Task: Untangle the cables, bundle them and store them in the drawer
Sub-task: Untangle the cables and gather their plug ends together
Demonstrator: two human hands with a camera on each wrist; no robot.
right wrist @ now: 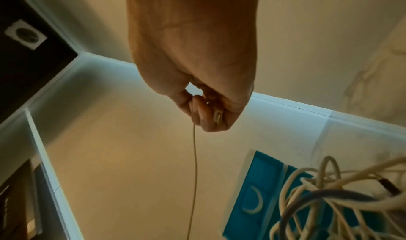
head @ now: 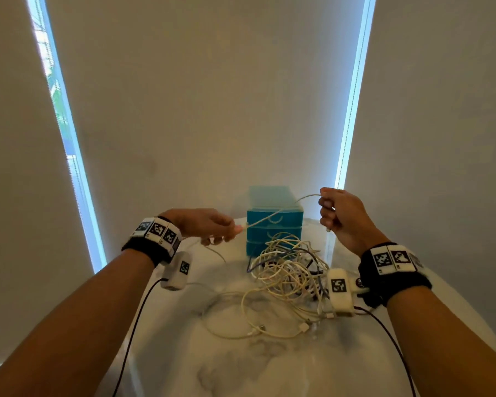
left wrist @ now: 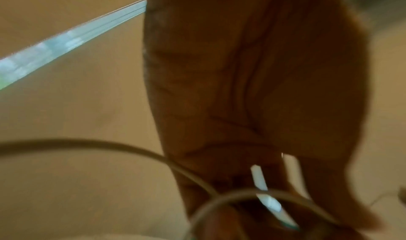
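Observation:
A thin white cable [head: 272, 214] stretches in the air between both hands, in front of the blue drawer unit [head: 272, 222]. My left hand [head: 212, 224] pinches it near one plug, a loop [left wrist: 252, 194] hanging below the fingers. My right hand [head: 334, 213] is raised higher and grips the other end in a fist, the plug [right wrist: 218, 116] showing between the fingers and the cable [right wrist: 194, 174] running down. A tangle of white, cream and dark cables [head: 289, 270] lies on the table just below, close to the drawer unit [right wrist: 259, 200], whose drawers look closed.
The white marble table [head: 241, 359] carries loose cable ends and plugs [head: 269, 328] in front of the tangle. Pale blinds and two bright window strips [head: 352, 96] stand behind. Black leads run along both forearms from the wrist cameras.

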